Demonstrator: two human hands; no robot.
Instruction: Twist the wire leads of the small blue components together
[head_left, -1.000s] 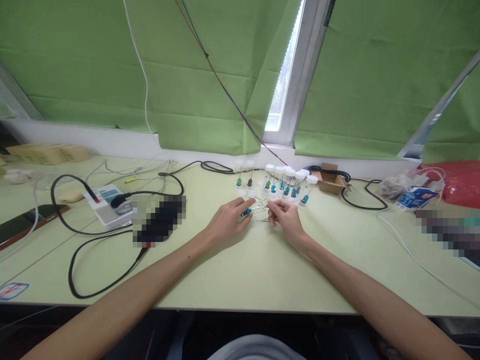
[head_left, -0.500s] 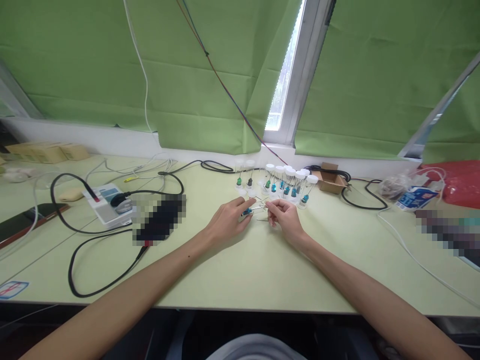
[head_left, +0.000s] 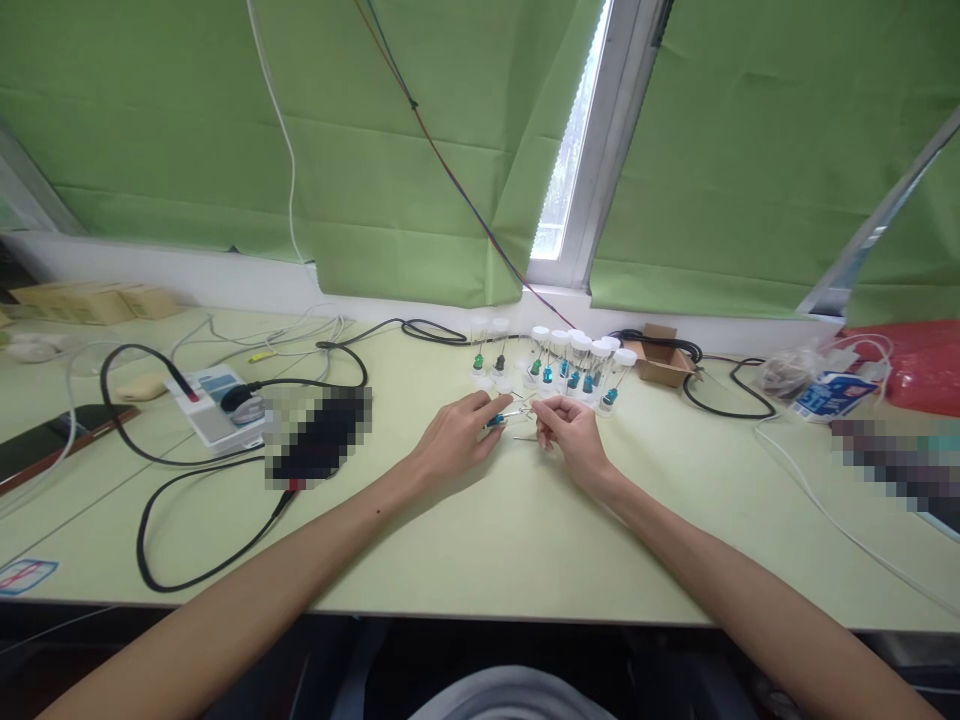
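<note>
A small, slender piece, blue at one end and pale and shiny along the rest, is held nearly level over the desk, closer to the far edge than the near one. Its blue end points left; the other, too small to make out, sits slightly farther back.

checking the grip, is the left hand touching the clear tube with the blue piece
Touching. The head view shows the left hand holding the clear tube, the blue piece showing between thumb and fingers.
</note>
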